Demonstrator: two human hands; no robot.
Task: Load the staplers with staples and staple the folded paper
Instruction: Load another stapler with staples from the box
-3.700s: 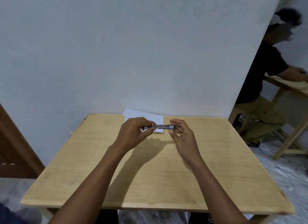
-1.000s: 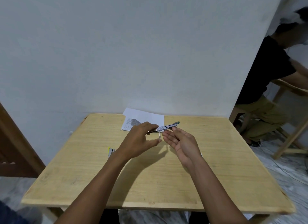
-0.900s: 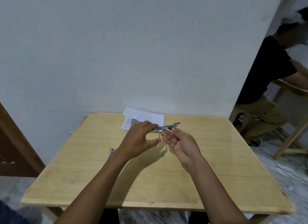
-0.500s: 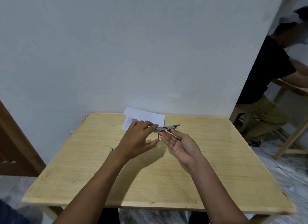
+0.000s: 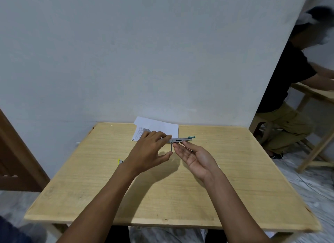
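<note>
My left hand (image 5: pixel 150 152) pinches the near end of a small metal stapler (image 5: pixel 180 140) and holds it level above the table. The stapler has a teal tip at its far right end, and a thin metal rod hangs down from its middle. My right hand (image 5: pixel 195 156) lies palm up just below the stapler, fingers spread, with a thin strip resting across them. Folded white paper (image 5: pixel 159 128) with a printed patch lies on the wooden table (image 5: pixel 162 188) by the wall, behind my left hand.
A small yellow and grey object (image 5: pixel 120 161) lies on the table, mostly hidden by my left wrist. A wall stands right behind the table. A person in a black shirt (image 5: pixel 292 90) sits at another wooden table on the right. A brown door edge (image 5: pixel 16 161) is at the left.
The stapler has tilted from angled up to level. My right hand has stayed palm up under it, and a thin strip now shows on its fingers. The head view shifted slightly.
</note>
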